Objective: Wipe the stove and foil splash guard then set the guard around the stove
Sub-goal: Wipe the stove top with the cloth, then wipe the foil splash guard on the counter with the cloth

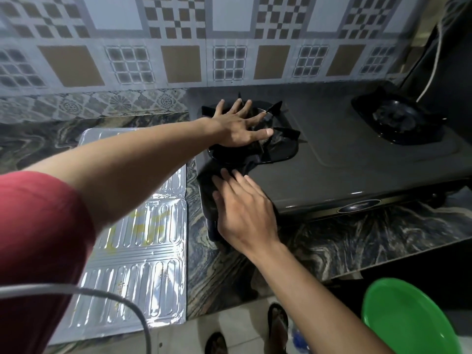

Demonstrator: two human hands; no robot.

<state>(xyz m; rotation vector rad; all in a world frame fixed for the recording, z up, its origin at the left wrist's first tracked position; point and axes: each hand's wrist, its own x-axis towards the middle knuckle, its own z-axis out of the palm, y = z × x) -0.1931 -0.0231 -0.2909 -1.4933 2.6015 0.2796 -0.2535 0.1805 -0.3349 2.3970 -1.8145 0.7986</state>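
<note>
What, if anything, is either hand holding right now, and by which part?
Nothing is gripped. The left hand lies flat on the left burner; the right hand presses flat on what looks like a dark cloth on the stove.

No lettering, brand name or number can be read anywhere in this kitchen scene. A dark oval badge (357, 207) on the front edge of the glossy black two-burner gas stove (344, 162), at about four o'clock in the frame, is too small and blurred to make out. Yellowish marks on the ribbed silver foil splash guard (143, 251), at about eight o'clock, form no legible characters.
</note>
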